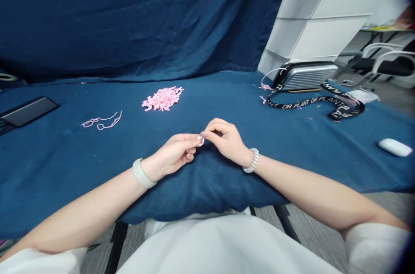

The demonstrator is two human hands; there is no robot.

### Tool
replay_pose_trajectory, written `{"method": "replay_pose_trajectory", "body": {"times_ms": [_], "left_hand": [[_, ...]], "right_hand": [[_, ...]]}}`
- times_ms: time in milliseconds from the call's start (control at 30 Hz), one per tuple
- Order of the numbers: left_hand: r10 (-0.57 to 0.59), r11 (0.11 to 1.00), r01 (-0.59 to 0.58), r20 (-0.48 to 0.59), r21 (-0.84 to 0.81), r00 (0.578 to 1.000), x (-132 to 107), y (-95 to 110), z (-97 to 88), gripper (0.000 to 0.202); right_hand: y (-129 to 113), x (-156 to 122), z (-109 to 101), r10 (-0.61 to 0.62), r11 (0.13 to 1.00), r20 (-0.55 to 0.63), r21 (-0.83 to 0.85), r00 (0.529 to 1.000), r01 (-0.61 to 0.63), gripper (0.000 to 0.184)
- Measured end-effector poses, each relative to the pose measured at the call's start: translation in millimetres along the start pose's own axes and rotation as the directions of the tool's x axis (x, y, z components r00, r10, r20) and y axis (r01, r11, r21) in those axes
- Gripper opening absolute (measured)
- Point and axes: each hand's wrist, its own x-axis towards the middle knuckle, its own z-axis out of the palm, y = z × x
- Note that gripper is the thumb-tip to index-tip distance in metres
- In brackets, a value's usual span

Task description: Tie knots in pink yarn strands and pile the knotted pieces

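Note:
My left hand [177,151], with a pale band on its wrist, is closed in a pinch, thumb against fingers. Its fingertips meet those of my right hand [226,139], also pinched, above the front part of the blue cloth. Between the fingertips there may be a tiny pale pink piece, mostly hidden and too small to name. Beyond the hands lies a heap of short pink yarn pieces [162,99]. To the left, a loose length of pink yarn [110,126] rests in curls on the cloth.
A blue cloth [81,179] covers the table. At the left lies a dark flat device [30,109]. On the right are a silver ribbed case [308,77], a black lettered strap [301,103] and a white rounded case [394,147]. A blue curtain [145,19] hangs behind.

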Motion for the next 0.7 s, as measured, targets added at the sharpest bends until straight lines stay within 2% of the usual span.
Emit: {"method": "replay_pose_trajectory", "body": {"times_ms": [133,233,333,467,533,700], "left_hand": [[-0.035,0.999,0.034,0.036,0.036,0.999,1.9,-0.1,-2.6,0.017],[-0.032,0.995,0.026,0.060,0.099,0.998,2.3,-0.9,-4.9,0.020],[-0.009,0.987,-0.001,0.066,0.159,0.998,2.7,-3.2,-6.4,0.020],[0.006,0.972,-0.019,0.056,0.235,0.998,2.5,-5.4,-5.0,0.018],[0.018,0.970,-0.033,0.065,0.239,0.998,1.8,-5.5,-3.4,0.017],[0.082,0.976,-0.095,0.076,0.196,0.994,0.8,-6.0,-1.9,0.019]], "right_hand": [[0.9,1.1,-1.7,0.043,0.997,0.064,0.064,0.997,-0.047,0.015],[1.4,2.6,-3.2,0.142,0.976,0.151,0.145,0.978,-0.164,0.013],[-0.2,4.2,-4.3,0.263,0.913,0.275,0.240,0.925,-0.331,0.015],[-4.4,5.3,-3.8,0.383,0.783,0.395,0.341,0.835,-0.520,0.026],[-5.7,5.2,-2.8,0.402,0.745,0.431,0.358,0.808,-0.562,0.030],[-3.6,6.1,-1.7,0.422,0.698,0.448,0.395,0.789,-0.597,0.036]]}}
